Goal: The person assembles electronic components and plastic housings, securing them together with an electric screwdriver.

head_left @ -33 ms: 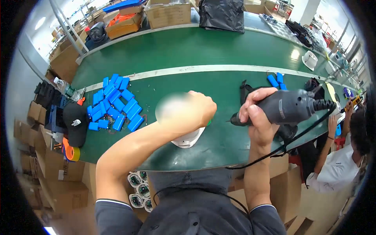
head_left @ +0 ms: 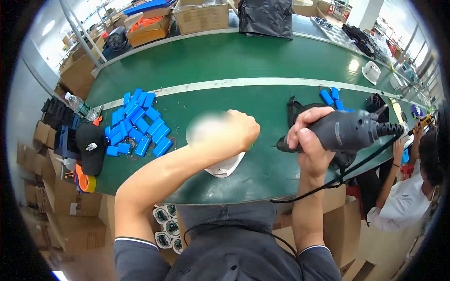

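My right hand (head_left: pixel 311 140) is wrapped round the dark grey body of a corded electric screwdriver (head_left: pixel 347 130). Its tip points left, above the green tabletop and apart from the other things. My left hand (head_left: pixel 239 133) is curled over a white plastic housing (head_left: pixel 227 167) at the middle of the table, closed against it. Part of that hand and housing is smeared by a pale blur, and the fingertips are hidden. A bit of green shows at the housing's right side. Blue wrapped battery packs (head_left: pixel 140 122) with thin wires lie heaped to the left.
More blue packs (head_left: pixel 333 96) and a black strap bag (head_left: pixel 295 107) lie behind the screwdriver. A black cap (head_left: pixel 89 147), orange tape roll (head_left: pixel 84 180) and water bottle (head_left: pixel 80 107) line the left edge. Another white housing (head_left: pixel 371 71) sits far right. A co-worker (head_left: pixel 405 196) is at right.
My right hand and the screwdriver have shifted very slightly to the right. My left hand stays on the white housing.
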A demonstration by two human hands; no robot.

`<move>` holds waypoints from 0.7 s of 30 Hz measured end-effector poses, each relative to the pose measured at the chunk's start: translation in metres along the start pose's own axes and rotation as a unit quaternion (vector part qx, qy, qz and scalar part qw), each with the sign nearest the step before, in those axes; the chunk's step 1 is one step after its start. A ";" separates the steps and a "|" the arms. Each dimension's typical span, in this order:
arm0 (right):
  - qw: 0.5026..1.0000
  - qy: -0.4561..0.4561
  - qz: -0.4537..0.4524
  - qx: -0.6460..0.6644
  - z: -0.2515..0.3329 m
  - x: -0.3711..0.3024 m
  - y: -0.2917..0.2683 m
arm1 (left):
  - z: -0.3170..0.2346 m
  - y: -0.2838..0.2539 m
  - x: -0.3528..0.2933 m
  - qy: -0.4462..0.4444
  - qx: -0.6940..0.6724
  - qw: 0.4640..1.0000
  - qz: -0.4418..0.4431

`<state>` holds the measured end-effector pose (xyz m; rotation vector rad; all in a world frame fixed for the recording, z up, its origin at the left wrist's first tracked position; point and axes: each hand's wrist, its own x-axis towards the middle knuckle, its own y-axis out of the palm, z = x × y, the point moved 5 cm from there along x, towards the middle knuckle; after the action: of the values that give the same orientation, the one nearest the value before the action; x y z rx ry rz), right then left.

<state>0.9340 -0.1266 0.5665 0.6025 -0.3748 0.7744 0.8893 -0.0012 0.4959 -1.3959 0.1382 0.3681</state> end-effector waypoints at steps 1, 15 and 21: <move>1.000 -0.004 0.006 -0.027 0.004 -0.003 -0.002 | -0.003 0.004 0.005 -0.003 0.013 1.000 -0.003; 0.999 -0.031 0.040 -0.014 0.005 -0.014 -0.007 | 0.006 0.024 0.010 0.065 0.077 0.995 -0.021; 0.998 -0.023 0.054 -0.012 -0.004 -0.017 0.007 | 0.016 0.009 0.006 0.112 0.022 0.992 -0.061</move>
<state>0.9184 -0.1295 0.5576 0.5826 -0.4619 0.8587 0.8895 0.0166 0.4884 -1.3926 0.2416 0.1052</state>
